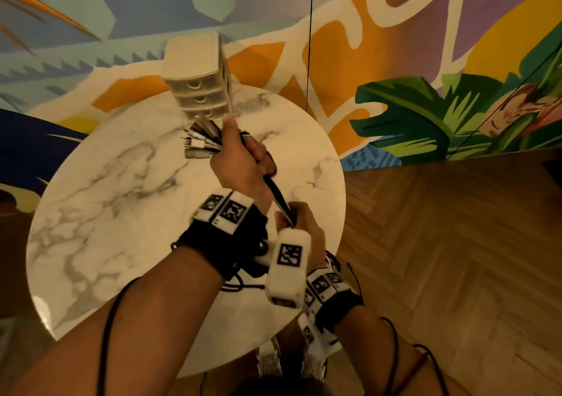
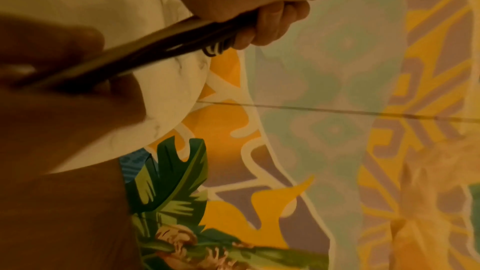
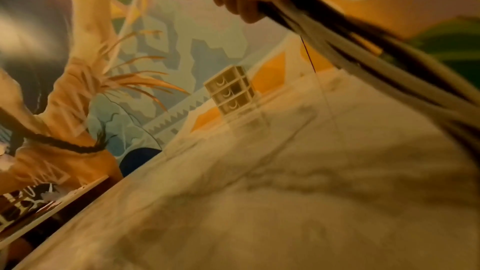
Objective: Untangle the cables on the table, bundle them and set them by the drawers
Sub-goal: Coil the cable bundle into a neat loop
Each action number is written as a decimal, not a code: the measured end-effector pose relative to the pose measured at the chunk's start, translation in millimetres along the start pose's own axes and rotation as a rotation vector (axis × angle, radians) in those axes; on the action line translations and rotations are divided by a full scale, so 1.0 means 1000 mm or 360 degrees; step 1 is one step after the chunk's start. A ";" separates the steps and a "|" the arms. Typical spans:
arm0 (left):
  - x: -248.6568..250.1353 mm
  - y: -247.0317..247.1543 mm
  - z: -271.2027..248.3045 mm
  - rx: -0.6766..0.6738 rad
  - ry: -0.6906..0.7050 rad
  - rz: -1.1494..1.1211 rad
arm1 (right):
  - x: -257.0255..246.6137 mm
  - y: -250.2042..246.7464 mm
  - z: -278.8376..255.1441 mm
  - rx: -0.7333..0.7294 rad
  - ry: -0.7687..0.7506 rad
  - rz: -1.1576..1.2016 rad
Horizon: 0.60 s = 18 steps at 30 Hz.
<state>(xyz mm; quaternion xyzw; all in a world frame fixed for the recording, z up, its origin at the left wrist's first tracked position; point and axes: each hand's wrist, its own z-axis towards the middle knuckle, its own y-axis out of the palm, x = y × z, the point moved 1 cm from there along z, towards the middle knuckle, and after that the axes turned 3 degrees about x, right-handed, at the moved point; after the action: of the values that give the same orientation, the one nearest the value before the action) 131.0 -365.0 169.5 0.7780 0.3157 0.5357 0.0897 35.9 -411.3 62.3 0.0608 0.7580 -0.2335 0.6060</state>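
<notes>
A bundle of dark and white cables (image 1: 275,189) runs straight between my two hands above the round marble table (image 1: 121,198). My left hand (image 1: 243,158) grips its far part, and the plug ends (image 1: 197,140) fan out just in front of the small beige drawer unit (image 1: 197,85). My right hand (image 1: 296,219) pinches the near end close to my left wrist. The left wrist view shows my left hand's fingers (image 2: 272,22) curled round the dark cables (image 2: 168,46). In the right wrist view the cables (image 3: 376,59) slant away from my right hand's fingers (image 3: 241,7), with the drawers (image 3: 230,91) beyond.
The drawer unit stands at the table's far edge against a painted mural wall (image 1: 395,61). A thin black cord (image 1: 308,46) hangs down the wall right of the drawers. Wooden floor (image 1: 456,259) lies to the right. The wrist-camera leads trail over the table's near edge.
</notes>
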 end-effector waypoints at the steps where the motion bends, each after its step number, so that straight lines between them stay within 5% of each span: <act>1: 0.007 -0.004 0.007 0.0046 -0.0016 -0.0057 | -0.003 -0.005 -0.001 0.0082 -0.0235 -0.0031; 3: 0.015 -0.012 0.020 0.0116 -0.0044 -0.0115 | 0.002 -0.010 0.001 0.0095 -0.0548 -0.0364; 6: 0.017 -0.020 0.031 0.0093 -0.0102 -0.0142 | 0.001 -0.024 0.003 -0.0051 -0.0531 -0.0578; 9: 0.019 -0.025 0.034 -0.0212 -0.0243 -0.0111 | -0.001 -0.038 0.008 -0.0429 -0.0050 0.0072; 12: 0.022 -0.033 0.028 -0.0784 -0.0434 0.0039 | 0.000 -0.058 0.012 -0.0744 0.0415 0.0562; 15: 0.027 -0.038 0.017 -0.1205 -0.0485 0.0332 | 0.003 -0.067 0.017 -0.0968 0.0677 0.0669; 18: 0.030 -0.040 0.012 -0.1300 -0.0479 0.0452 | 0.001 -0.062 0.024 -0.0977 0.0886 0.0597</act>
<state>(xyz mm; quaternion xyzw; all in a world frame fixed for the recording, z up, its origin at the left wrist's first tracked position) 132.7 -313.2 169.0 0.7838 -0.0478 0.5041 0.3596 34.0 -476.7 74.8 0.0750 0.9020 0.1412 0.4010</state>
